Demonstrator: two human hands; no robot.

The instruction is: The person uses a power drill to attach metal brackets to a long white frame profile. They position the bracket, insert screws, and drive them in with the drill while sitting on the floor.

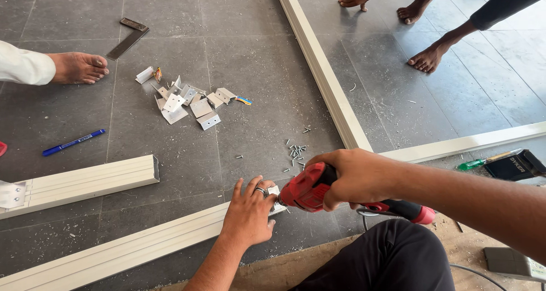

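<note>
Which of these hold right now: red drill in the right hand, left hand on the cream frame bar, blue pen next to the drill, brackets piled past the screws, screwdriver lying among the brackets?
1. The right hand holds the red drill. True.
2. The left hand rests on the cream frame bar. True.
3. The blue pen lies beside the drill. False: it lies far off to the left.
4. The metal brackets lie beyond the loose screws. True.
5. The green-handled screwdriver lies among the brackets. False: it lies at the right.
</note>
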